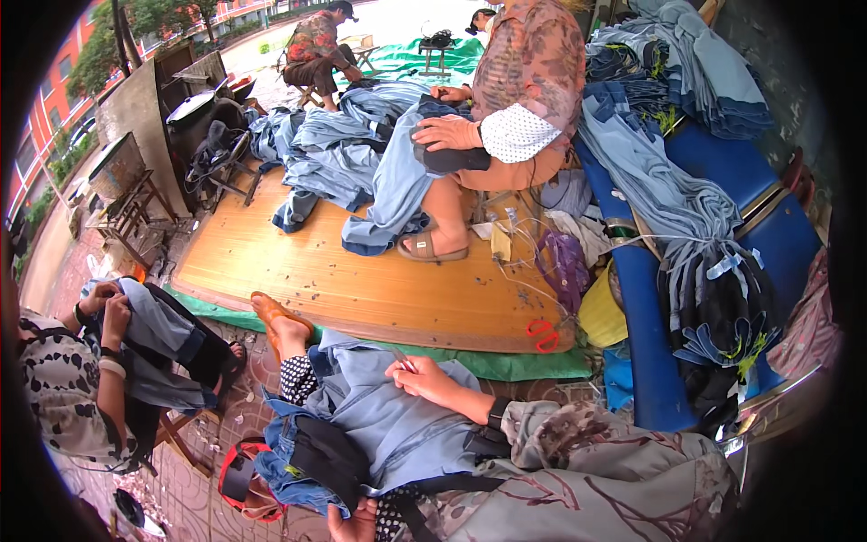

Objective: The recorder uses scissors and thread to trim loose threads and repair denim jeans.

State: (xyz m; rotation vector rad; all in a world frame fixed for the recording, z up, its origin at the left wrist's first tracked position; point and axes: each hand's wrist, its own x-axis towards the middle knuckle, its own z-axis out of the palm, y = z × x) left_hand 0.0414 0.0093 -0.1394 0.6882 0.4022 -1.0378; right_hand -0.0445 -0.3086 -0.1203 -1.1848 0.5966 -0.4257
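A pair of light blue jeans point(388, 425) lies spread over my lap, with a darker blue part and a black panel point(327, 456) folded out at its left end. My right hand point(431, 383) rests over the jeans, its fingers closed round a slim pointed metal tool point(403, 361). Whether that tool is a pair of thread snips is too small to tell. At the lower edge of the view my left hand point(353, 521) grips the jeans beside the dark panel. Some of its fingers are hidden.
A wooden board point(433, 307) on green sheeting bears a jeans pile point(334, 154) and red-handled scissors point(542, 336). One co-worker point(533, 81) sits on it; others sit left point(81, 379) and far back point(316, 54). Bundled jeans point(713, 244) lie on a blue seat point(632, 361) at right.
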